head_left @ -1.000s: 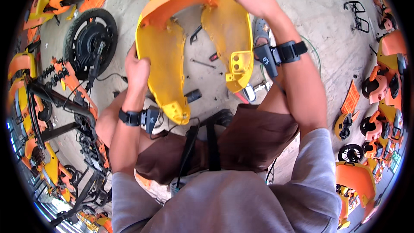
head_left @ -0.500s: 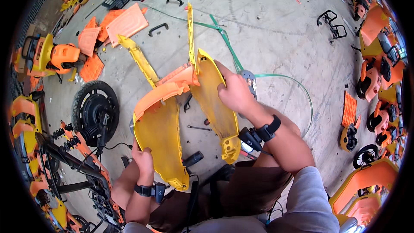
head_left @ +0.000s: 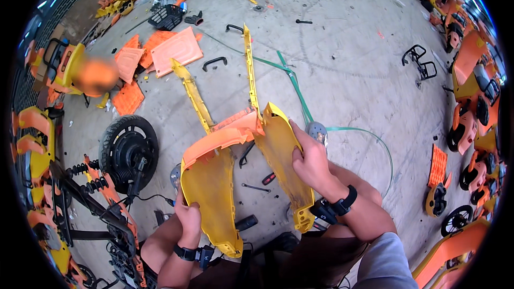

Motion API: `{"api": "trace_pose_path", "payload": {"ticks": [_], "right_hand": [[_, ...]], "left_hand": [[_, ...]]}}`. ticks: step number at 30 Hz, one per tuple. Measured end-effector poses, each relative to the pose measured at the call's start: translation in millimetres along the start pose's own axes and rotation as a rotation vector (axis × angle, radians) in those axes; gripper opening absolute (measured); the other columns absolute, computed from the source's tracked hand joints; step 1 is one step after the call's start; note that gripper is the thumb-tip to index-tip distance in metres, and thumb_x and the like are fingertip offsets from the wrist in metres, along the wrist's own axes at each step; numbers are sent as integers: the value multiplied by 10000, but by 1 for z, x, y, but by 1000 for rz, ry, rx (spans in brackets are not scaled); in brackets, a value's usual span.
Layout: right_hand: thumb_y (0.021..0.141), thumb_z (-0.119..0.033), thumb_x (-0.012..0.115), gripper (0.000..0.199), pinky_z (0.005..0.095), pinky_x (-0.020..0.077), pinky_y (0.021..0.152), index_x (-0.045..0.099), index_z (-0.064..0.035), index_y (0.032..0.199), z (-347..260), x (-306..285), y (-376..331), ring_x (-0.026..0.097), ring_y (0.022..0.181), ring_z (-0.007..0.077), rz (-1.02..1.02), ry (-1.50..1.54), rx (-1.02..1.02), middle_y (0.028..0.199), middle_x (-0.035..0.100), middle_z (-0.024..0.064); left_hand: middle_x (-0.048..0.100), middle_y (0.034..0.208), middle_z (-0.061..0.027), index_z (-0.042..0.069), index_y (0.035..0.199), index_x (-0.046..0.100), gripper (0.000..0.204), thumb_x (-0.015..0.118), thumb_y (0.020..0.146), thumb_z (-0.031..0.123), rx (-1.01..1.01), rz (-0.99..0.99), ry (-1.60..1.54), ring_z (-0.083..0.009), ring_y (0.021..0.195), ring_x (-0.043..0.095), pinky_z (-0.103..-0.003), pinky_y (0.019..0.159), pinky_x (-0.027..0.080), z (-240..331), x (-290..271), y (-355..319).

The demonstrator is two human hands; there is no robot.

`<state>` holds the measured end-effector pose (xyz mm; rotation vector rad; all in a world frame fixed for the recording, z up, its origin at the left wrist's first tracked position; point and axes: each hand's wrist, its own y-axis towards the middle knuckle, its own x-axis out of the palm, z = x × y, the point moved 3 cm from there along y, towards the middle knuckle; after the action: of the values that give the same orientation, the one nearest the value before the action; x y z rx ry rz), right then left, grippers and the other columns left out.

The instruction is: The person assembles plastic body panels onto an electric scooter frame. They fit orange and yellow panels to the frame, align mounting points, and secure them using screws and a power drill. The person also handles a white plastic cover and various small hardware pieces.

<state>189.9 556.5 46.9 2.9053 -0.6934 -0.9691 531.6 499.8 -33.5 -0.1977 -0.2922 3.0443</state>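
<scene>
Between my hands is a yellow and orange plastic scooter body panel (head_left: 211,195), with two broad side flaps, an orange cross piece (head_left: 222,136) and two long narrow yellow arms pointing away from me. My left hand (head_left: 188,217) grips the outer edge of the left flap. On the right flap (head_left: 281,147), my right hand (head_left: 311,163) is closed round the outer edge, thumb on the inner face. The panel is held above the floor, over my knees. Beneath it lie a wrench (head_left: 256,187), a screwdriver with a red and black handle (head_left: 269,179) and a black cylindrical piece (head_left: 247,222).
A black wheel (head_left: 128,154) and a stripped frame with springs (head_left: 91,182) stand at my left. Orange panels (head_left: 176,51) lie beyond them. Green strapping (head_left: 300,93) crosses the floor ahead. Orange and yellow scooters (head_left: 468,112) line the right side; a black metal rack (head_left: 420,63) lies nearer.
The view has shifted, so the floor and the panel appear lower and further right. Both hands keep their hold on the panel.
</scene>
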Motion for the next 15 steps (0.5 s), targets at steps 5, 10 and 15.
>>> {"api": "trace_pose_path", "payload": {"ticks": [5,10,15], "right_hand": [[735,75,442,628,414,520,827,469,-9,1356,6,0,-8,632,975,402,59,-36,-63,1186,598,256],[749,70,428,619,394,498,893,469,-7,1362,16,-6,-4,615,1058,381,56,47,86,1215,594,248],[765,71,422,607,371,472,950,466,-4,1365,16,-13,-1,582,1139,369,48,108,107,1246,580,249]], "left_hand": [[585,1216,-130,-69,1356,446,734,378,633,-175,-13,41,-23,-210,1091,583,-266,912,446,3,5,-4],[588,1224,-117,-55,1364,450,759,403,615,-165,-68,67,-92,-213,1095,589,-262,898,455,14,7,-4],[599,1198,-117,-58,1336,475,748,414,597,-151,-85,59,-100,-223,1070,601,-270,877,476,20,-3,-5]]}}
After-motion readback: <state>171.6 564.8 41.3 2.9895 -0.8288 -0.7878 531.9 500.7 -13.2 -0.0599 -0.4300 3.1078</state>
